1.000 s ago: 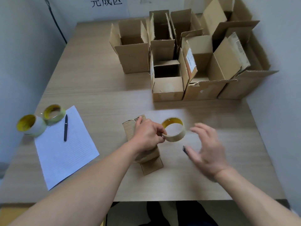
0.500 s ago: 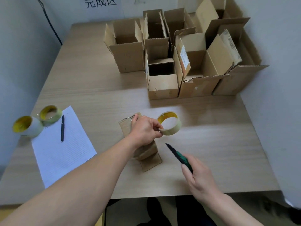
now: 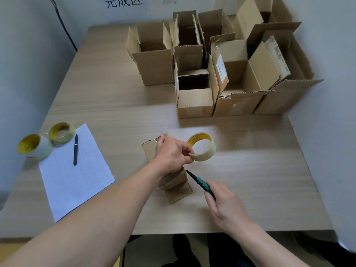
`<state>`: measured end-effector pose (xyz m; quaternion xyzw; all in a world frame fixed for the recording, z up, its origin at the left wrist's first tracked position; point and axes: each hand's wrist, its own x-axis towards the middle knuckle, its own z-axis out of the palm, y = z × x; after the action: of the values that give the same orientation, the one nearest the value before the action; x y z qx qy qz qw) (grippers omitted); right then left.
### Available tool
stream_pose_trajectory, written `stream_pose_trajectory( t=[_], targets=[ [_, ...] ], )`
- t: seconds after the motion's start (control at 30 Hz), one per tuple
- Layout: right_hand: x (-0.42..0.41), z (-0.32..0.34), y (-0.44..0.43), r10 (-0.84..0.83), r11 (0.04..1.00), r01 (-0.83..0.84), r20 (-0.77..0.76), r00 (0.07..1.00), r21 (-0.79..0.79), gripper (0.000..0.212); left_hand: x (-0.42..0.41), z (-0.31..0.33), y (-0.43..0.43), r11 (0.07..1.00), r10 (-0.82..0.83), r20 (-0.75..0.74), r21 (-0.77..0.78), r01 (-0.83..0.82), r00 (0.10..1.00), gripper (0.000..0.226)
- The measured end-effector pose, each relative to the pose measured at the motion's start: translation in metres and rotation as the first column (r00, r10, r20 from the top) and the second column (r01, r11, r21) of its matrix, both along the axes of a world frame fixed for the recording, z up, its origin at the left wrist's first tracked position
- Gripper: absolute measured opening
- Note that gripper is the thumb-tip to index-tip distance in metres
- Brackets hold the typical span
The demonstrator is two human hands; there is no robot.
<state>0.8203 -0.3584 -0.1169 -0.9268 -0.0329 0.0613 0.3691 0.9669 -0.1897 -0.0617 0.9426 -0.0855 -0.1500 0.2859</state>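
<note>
A pale wood-grain worktop [image 3: 250, 189] is carrying a cluster of open brown cardboard boxes [image 3: 194, 101] at its far side, below a white wall sign [image 3: 123, 2] reading "完成区". A white lined sheet of paper [image 3: 73, 176] is lying on the left. Nearer the front, the left hand [image 3: 171, 155] is resting on a flattened brown cardboard carton [image 3: 179, 189], its fingers [image 3: 189, 151] pinching the rim of a beige, yellow-cored tape roll [image 3: 204, 153] just to their right. The right hand [image 3: 225, 207] is gripping a green-and-black utility knife [image 3: 198, 182], tip just beside the carton.
</note>
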Motion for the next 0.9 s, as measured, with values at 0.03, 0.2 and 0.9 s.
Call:
stream_pose_trajectory(
  t=[0.03,0.2,0.9],
  targets=[
    [0.001,0.000,0.000,-0.005,0.999,0.005,0.013,1.000,-0.034,0.033,0.000,0.000,-0.001,1.000,-0.001,0.002,0.002,0.001,1.000,0.015],
    [-0.001,-0.009,-0.030,-0.135,0.972,0.129,-0.016,0.991,-0.196,0.037,0.000,0.000,0.000,1.000,0.011,0.002,-0.003,-0.011,1.000,0.017],
    [0.116,0.047,0.007,0.285,0.923,-0.271,0.011,0.958,-0.273,0.035,-0.002,-0.003,0.005,0.996,-0.085,0.034,0.043,0.084,0.996,0.030]
  ],
)
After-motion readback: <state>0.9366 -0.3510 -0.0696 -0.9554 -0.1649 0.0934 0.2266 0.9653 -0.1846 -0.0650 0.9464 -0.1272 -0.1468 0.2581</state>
